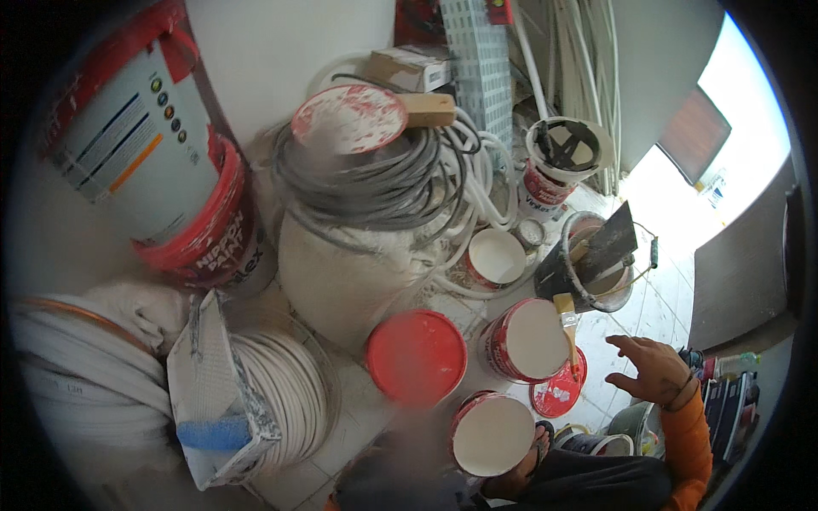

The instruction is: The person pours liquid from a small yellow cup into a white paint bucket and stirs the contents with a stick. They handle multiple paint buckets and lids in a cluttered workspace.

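Observation:
My right hand [652, 368], in an orange sleeve, hangs in the air with its fingers spread and holds nothing. Closest to it is a paintbrush [566, 324] lying at the right rim of a can of off-white paint [533, 339]. A red lid [555, 393] lies on the floor beside that can. A second can of off-white paint [492, 433] stands nearer, by my foot. To the left of the cans is a round red lid [417, 356]; what is under it I cannot tell. My left hand does not show.
A dirty bucket [554, 277] holding a flat-bladed tool [607, 243] stands beyond my hand. Coiled grey cable [366, 192] rests on a white sack [328, 272]. At left are tilted paint buckets [141, 145], a paint tray [209, 383] and a white coil [285, 387].

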`<state>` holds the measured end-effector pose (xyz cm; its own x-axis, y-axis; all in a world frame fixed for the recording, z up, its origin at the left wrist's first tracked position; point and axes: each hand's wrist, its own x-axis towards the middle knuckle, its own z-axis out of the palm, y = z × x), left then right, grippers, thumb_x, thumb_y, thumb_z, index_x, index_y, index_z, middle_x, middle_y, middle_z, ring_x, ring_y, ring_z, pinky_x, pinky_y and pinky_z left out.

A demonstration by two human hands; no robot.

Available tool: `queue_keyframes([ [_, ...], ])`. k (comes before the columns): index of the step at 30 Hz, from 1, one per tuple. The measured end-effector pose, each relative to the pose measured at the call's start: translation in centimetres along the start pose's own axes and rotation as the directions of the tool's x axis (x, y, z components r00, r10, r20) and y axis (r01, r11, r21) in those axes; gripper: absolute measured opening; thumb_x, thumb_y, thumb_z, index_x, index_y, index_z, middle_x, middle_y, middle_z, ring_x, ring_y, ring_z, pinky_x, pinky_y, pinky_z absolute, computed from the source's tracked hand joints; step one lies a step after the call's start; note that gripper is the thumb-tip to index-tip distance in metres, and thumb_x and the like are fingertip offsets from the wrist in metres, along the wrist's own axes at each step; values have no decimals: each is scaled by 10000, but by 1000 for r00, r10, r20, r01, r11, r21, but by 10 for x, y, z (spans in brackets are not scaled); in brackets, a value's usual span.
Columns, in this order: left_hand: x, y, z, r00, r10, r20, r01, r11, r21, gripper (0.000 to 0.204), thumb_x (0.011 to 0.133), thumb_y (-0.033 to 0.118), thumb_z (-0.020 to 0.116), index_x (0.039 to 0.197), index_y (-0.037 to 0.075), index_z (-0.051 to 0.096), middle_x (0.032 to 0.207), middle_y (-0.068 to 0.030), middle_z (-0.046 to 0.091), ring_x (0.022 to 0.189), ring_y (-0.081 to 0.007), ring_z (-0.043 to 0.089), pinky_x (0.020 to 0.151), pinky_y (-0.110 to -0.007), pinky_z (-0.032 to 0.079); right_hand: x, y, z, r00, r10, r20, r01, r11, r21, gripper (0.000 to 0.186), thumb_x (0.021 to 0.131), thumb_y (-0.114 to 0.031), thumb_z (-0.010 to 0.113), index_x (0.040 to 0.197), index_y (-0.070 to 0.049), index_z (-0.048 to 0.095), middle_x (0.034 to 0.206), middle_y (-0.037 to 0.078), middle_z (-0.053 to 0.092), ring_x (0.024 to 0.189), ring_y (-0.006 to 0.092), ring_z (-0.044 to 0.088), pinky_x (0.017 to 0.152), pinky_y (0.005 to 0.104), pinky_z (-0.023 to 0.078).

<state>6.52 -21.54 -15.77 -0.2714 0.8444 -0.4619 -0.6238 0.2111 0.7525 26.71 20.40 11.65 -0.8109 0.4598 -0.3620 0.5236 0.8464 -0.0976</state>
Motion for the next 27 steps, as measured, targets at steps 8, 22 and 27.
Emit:
queue_keyframes([
  [8,4,-27,15,940,-27,-339,149,929,339,543,1020,429,591,1372,18,551,1334,-247,591,1184,-285,632,1025,-476,497,1,28,37,987,36,154,-42,998,37,661,845,-386,775,1371,-58,544,1047,213,717,988,366,706,848,449,554],
  [22,-14,17,27,807,-50,-588,82,996,28,298,1042,260,583,1246,52,643,941,-50,659,815,-112,628,674,-275,495,29,-6,101,869,-221,443,114,960,255,600,931,-315,710,1407,-8,511,1175,237,690,1050,364,701,906,461,550],
  [27,-8,-7,23,861,-33,-507,91,992,89,365,1066,316,512,1258,27,627,877,-101,691,827,-162,641,805,-350,527,31,-16,115,851,-191,489,26,945,325,683,943,-375,700,1430,43,467,1270,278,638,1121,379,672,947,462,536],
])
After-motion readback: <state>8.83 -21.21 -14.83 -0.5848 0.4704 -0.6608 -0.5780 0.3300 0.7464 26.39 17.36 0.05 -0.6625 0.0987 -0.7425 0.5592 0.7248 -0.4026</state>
